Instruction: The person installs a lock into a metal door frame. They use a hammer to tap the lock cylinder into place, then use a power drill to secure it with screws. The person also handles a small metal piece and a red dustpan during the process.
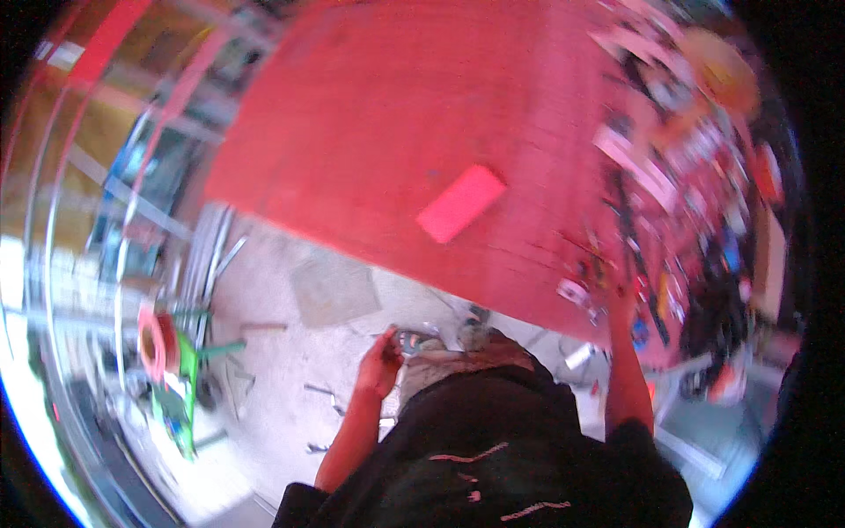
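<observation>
A large red tabletop (370,132) spreads before me, with a bright pinkish-red rectangular block (461,203) lying on it. My left hand (383,360) hangs beside my body, off the table's near edge; its fingers look curled, but blur hides whether it holds anything. At the right end of the table, my right hand (617,294) reaches among many small tools and parts. What its fingers touch is too blurred to tell.
Blurred tools and a round orange-tan object (719,72) crowd the table's right side. On the left, a green stand (191,396) bears a red roll (155,340), near metal bars (208,254). Dark metal pieces lie on the pale floor (270,369).
</observation>
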A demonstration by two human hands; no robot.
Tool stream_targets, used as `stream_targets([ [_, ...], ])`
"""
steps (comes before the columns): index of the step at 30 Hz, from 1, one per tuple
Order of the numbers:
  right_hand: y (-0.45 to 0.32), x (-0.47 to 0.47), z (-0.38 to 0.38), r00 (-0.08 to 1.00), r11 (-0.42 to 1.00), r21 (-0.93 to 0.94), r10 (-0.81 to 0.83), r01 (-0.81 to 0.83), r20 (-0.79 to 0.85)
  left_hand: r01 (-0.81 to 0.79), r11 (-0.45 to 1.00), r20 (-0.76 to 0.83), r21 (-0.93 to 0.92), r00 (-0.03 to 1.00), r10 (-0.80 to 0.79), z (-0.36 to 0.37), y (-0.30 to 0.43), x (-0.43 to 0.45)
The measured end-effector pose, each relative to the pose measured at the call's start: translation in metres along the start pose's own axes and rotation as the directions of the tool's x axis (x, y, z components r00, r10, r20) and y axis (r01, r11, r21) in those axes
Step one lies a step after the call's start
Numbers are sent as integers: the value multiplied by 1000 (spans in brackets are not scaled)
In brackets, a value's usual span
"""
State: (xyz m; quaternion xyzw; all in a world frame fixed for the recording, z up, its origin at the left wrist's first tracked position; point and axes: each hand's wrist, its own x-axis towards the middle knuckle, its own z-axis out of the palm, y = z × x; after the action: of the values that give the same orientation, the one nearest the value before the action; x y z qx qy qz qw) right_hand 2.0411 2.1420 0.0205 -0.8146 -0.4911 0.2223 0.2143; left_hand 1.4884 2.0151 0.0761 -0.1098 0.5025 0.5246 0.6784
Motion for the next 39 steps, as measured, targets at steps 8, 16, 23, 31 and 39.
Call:
stream_targets([
  [8,-286,-154,100,651,865,141,-461,482,603,7,868,365,-496,909,201,-32,50,-19],
  [16,-506,-414,206,-85,347,435,-694,831,715,-268,622,76,-735,880,468,-134,130,-111],
  [23,-537,-570,277,-532,488,732,-503,475,681,-490,123,-329,-863,730,598,-287,118,-185],
  [31,-574,-712,373,-768,844,335,133,419,626,-690,-41,-661,-723,674,330,-411,112,-237],
  [39,-664,-863,478,-705,799,288,224,529,673,-755,-95,-746,-649,606,276,-544,173,-275],
])
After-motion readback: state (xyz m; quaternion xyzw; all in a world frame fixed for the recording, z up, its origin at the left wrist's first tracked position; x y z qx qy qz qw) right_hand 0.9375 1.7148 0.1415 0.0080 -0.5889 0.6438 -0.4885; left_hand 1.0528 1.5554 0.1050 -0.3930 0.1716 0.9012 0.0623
